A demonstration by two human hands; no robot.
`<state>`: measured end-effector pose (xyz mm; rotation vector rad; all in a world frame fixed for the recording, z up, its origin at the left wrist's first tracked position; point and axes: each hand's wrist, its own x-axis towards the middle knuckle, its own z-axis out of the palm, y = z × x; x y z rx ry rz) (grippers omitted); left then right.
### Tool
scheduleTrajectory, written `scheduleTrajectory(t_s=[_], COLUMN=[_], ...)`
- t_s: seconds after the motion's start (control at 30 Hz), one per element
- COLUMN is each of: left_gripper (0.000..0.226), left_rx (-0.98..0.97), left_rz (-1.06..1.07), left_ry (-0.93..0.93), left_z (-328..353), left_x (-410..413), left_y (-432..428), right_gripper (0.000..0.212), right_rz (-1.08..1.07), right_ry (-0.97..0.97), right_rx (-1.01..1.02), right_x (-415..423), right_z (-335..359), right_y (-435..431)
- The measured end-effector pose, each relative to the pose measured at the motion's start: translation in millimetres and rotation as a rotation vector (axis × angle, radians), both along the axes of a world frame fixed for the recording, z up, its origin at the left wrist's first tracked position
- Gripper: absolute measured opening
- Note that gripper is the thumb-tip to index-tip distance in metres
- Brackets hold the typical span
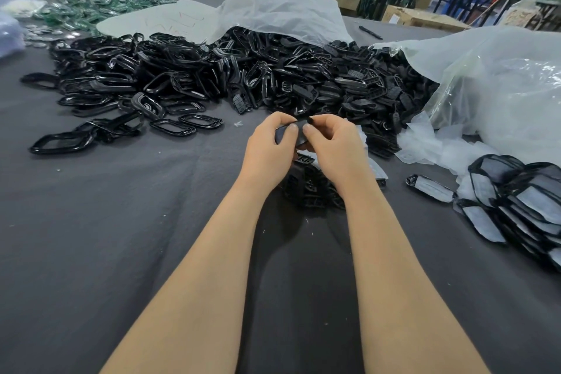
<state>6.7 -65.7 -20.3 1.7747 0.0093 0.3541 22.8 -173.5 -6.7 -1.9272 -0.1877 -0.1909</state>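
Both hands meet at the middle of the grey cloth table (121,237). My left hand (267,149) and my right hand (334,146) together grip a small black plastic part (299,130), thumbs pressed on its top; most of the part is hidden by the fingers. Right under the hands lies a small heap of black button-pad pieces (309,188). Behind them spreads a large pile of black oval frames (145,79) on the left and black key-shell parts (358,85) on the right.
A white plastic sack (279,0) lies over the back of the pile, and a clear bag (501,85) sits at the right. Finished black pieces with white film (522,200) are stacked at the right edge. Green circuit boards (91,9) lie far left. A black pen (370,32) rests beyond.
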Motion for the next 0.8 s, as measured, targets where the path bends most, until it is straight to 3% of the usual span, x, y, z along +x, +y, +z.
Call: scheduleTrajectory(t_s=[0.27, 0.47, 0.8], left_gripper=[0.012, 0.012, 0.023], left_rx=[0.069, 0.043, 0.065], left_rz=[0.024, 0.030, -0.023], left_ry=[-0.022, -0.019, -0.027], left_z=[-4.3, -5.4, -3.5], left_x=[2.6, 2.3, -0.6], left_y=[0.7, 0.1, -0.2], right_gripper=[0.027, 0.008, 0.006], right_rz=[-0.026, -0.030, -0.061], right_ry=[0.047, 0.043, 0.097], right_rx=[0.118, 0.092, 0.095], right_x=[-0.5, -0.5, 0.3], right_z=[-0.4, -0.7, -2.7], right_y=[-1.6, -0.2, 2.5])
